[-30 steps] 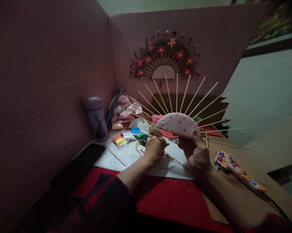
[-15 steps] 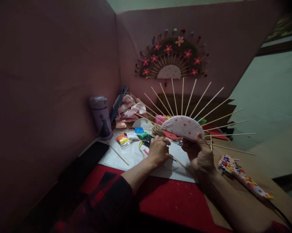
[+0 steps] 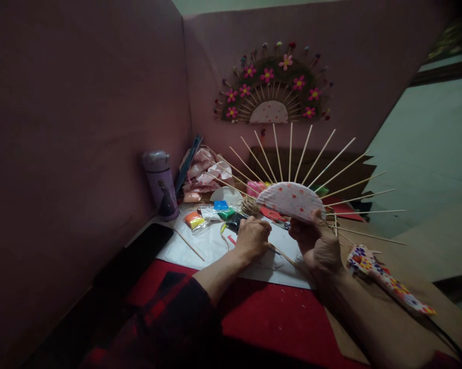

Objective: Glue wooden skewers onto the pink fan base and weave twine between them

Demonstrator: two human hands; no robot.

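My right hand [image 3: 316, 245] grips the lower edge of a half-round dotted fabric pad [image 3: 290, 200] from which several bare wooden sticks [image 3: 323, 159] fan outward. It holds the fan upright above the table. My left hand [image 3: 253, 238] is closed in a loose fist just left of the pad, over white paper [image 3: 211, 246], with a thin stick [image 3: 286, 259] running beneath it; what its fingers pinch is hidden. A finished fan with pink flowers [image 3: 273, 87] hangs on the pink back wall.
A purple bottle [image 3: 159, 184] stands at the left wall. Coloured clay packets [image 3: 205, 215], pink cloth [image 3: 203, 171] and a dark phone [image 3: 138, 251] lie nearby. A floral paper strip [image 3: 384, 279] rests at right on brown board. Red felt [image 3: 277, 318] covers the near table.
Both hands and the stick fan stay almost in place; the view has shifted slightly, and my left hand has edged a little toward the pad.
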